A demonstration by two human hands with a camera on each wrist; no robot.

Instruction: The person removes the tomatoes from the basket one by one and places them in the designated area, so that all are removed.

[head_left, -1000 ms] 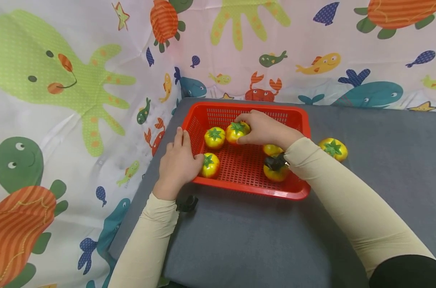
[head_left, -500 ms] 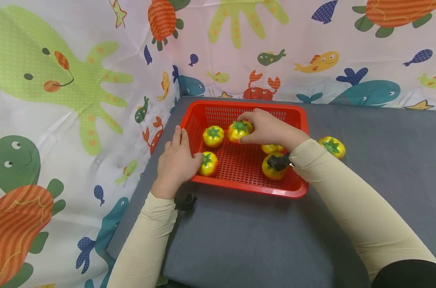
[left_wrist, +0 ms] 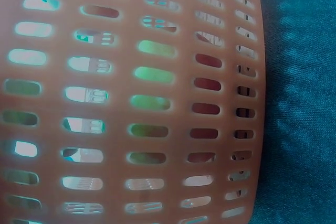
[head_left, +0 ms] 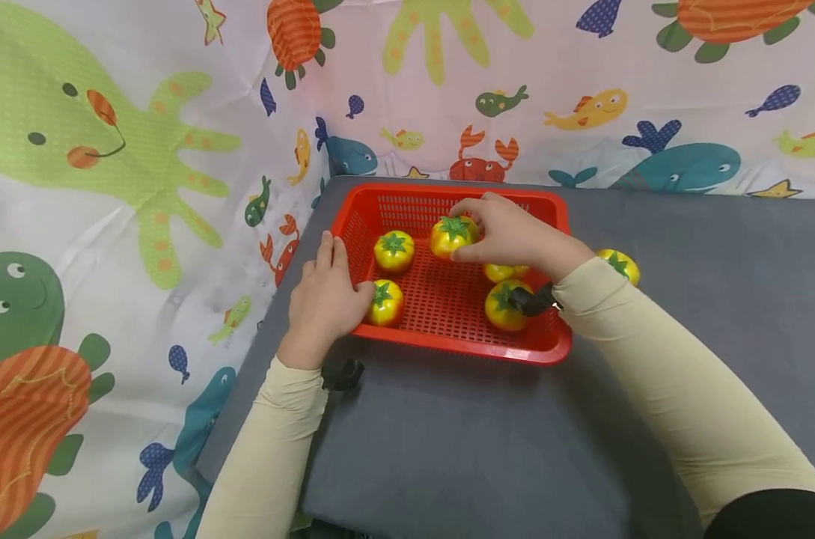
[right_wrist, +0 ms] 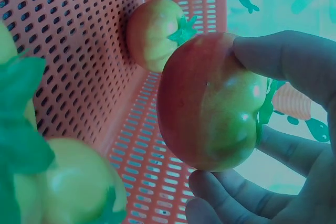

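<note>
A red plastic basket (head_left: 447, 346) with a perforated floor and walls stands on the grey table. Over its back middle, my right hand (head_left: 518, 236) holds a yellow-red tomato (head_left: 453, 238) with a green star-shaped top. The right wrist view has this tomato (right_wrist: 210, 103) between thumb and fingers, above the basket floor. My left hand (head_left: 326, 303) rests on the basket's left rim, fingers straight, thumb beside the front-left tomato (head_left: 385, 303). Another tomato (head_left: 394, 251) sits at the back left. Two more, a partly hidden tomato (head_left: 504, 272) and a front tomato (head_left: 506, 307), lie at the right.
Outside the basket, one more tomato (head_left: 619, 264) lies on the table (head_left: 703, 262) to the right, partly behind the right sleeve. A printed sea-animal curtain (head_left: 414, 112) hangs along the back and left. The left wrist view shows mostly the basket's slotted wall (left_wrist: 178, 98).
My right hand and the tomato it holds have shifted a little to the right over the basket. The left hand stays on the rim. The whole head view has drifted slightly.
</note>
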